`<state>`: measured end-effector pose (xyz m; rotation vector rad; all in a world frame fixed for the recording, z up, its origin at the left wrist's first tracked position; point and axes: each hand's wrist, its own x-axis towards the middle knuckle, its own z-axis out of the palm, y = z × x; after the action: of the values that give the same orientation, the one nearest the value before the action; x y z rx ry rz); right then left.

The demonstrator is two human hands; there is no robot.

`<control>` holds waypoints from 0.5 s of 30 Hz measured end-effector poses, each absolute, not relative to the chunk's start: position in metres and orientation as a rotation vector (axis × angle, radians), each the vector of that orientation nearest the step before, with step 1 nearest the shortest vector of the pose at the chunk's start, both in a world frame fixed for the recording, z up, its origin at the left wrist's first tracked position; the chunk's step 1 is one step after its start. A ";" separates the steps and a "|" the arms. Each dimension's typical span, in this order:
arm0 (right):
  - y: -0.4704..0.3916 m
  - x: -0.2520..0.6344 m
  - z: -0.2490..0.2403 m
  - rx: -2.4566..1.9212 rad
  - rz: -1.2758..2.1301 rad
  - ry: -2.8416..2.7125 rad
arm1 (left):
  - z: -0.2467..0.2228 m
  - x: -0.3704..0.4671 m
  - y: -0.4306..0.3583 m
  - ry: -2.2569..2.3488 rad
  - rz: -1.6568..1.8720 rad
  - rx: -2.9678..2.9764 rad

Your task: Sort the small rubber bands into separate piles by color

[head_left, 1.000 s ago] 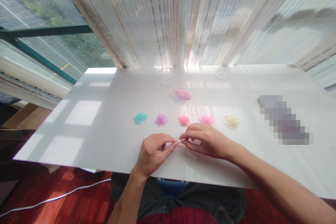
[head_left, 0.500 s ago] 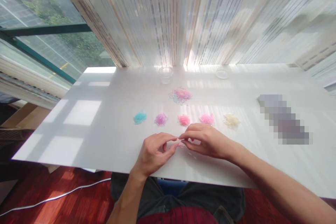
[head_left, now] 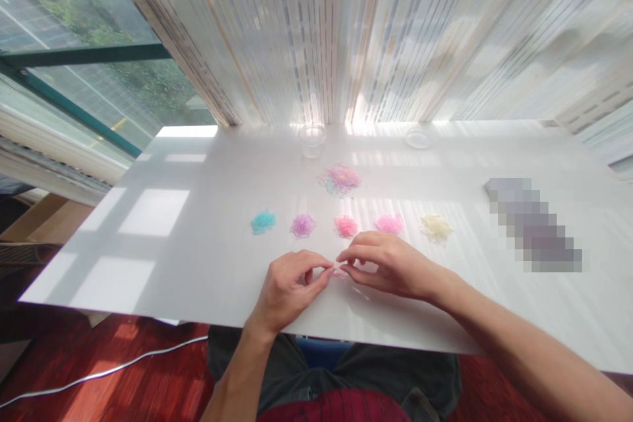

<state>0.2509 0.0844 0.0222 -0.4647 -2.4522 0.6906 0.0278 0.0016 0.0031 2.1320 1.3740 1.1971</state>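
Note:
My left hand (head_left: pixel 293 285) and my right hand (head_left: pixel 390 265) meet over the white table near its front edge. Thumb and forefinger of the left are pinched together; what they hold is too small to name. The right fingertips are bent close beside them, also around something too small to make out. Pale pink loops (head_left: pixel 339 273) lie between and under the fingertips. Behind the hands runs a row of small piles of thin bands: teal (head_left: pixel 263 221), purple (head_left: pixel 302 225), coral (head_left: pixel 345 226), pink (head_left: pixel 389 223) and pale yellow (head_left: pixel 436 227). A mixed pile (head_left: pixel 340 179) sits behind the row.
A clear round container (head_left: pixel 312 141) stands near the back edge of the table (head_left: pixel 198 257), with a clear lid (head_left: pixel 418 139) to its right. A blurred-out object (head_left: pixel 534 224) lies on the right side. Striped curtains (head_left: pixel 306 33) hang behind the table.
The left thumb and forefinger, slightly apart before, have closed together. Both hands stay in nearly the same place.

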 end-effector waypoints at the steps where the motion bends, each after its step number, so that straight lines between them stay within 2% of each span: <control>1: 0.084 0.251 0.023 -0.470 0.684 -2.452 | 0.003 0.028 0.002 1.375 1.196 2.131; 15: 0.085 0.252 0.023 -0.472 0.664 -2.450 | 0.004 0.028 0.002 1.384 1.191 2.134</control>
<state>0.2521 0.0854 0.0231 -0.4722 -2.4498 0.6640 0.0283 0.0016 0.0038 2.1344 1.3838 1.1911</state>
